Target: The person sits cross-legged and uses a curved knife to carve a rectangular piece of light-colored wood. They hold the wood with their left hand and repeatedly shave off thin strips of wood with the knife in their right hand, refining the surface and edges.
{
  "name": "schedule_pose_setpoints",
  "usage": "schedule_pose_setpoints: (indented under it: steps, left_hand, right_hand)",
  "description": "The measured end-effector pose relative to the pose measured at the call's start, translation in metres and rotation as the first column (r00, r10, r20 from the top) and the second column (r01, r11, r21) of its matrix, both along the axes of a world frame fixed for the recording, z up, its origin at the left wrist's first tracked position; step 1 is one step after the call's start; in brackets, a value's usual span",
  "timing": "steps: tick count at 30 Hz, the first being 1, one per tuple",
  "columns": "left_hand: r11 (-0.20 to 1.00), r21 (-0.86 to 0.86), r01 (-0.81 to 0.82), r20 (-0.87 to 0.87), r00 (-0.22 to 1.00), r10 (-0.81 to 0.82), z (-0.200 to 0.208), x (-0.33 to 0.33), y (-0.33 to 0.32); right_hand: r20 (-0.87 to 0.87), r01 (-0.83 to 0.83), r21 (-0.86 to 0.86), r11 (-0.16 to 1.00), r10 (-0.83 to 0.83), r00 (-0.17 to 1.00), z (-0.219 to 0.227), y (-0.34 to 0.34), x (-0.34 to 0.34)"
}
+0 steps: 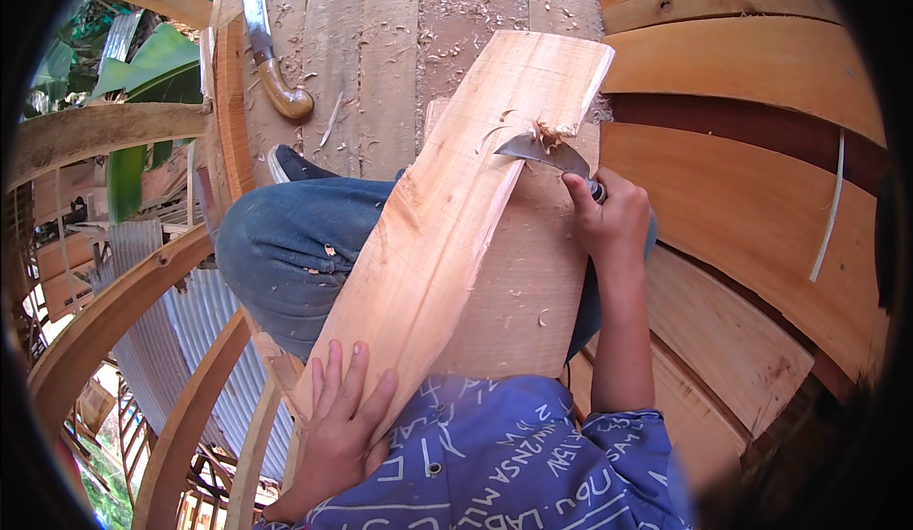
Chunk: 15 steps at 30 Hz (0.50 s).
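A long, pale wooden board (433, 216) lies slantwise across my lap, its far end reaching up and to the right. My left hand (344, 425) rests on its near end with the fingers stretched out over the wood. In my right hand (609, 212) is a knife with a curved blade (547, 154), gripped by its dark handle. The blade meets the board's right edge beside a notch, where curled shavings (549, 134) cling. Beneath the board, a wider plank (528, 292) shows between my legs.
A large knife with a wooden handle (283, 91) lies on the plank floor (385, 74) at the far left, among scattered shavings. Wooden boards (742, 188) form the right side. Curved wooden rails (124, 307) stand at left, with corrugated metal sheets (209, 321) beyond.
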<state>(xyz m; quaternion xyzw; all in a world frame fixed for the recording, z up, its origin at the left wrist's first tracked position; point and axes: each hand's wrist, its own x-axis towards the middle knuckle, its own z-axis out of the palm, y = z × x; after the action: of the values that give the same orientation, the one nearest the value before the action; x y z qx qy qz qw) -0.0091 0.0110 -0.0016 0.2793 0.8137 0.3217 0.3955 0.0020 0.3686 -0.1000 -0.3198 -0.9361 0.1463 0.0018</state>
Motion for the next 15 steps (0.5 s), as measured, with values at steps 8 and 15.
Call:
schedule_pose_setpoints:
  steps: [8,15]
  left_hand:
    - [0.997,0.059,-0.056,0.027,0.998,0.054,-0.007,0.000,-0.010]
    - [0.998,0.048,-0.028,0.011,1.000,0.027,-0.009,0.001,-0.010]
  right_hand:
    - [0.017,0.018,-1.000,0.009,-0.073,0.997,0.068,0.022,0.043]
    - [0.115,0.134,-0.975,-0.177,0.111,0.987,0.076,-0.007,0.045]
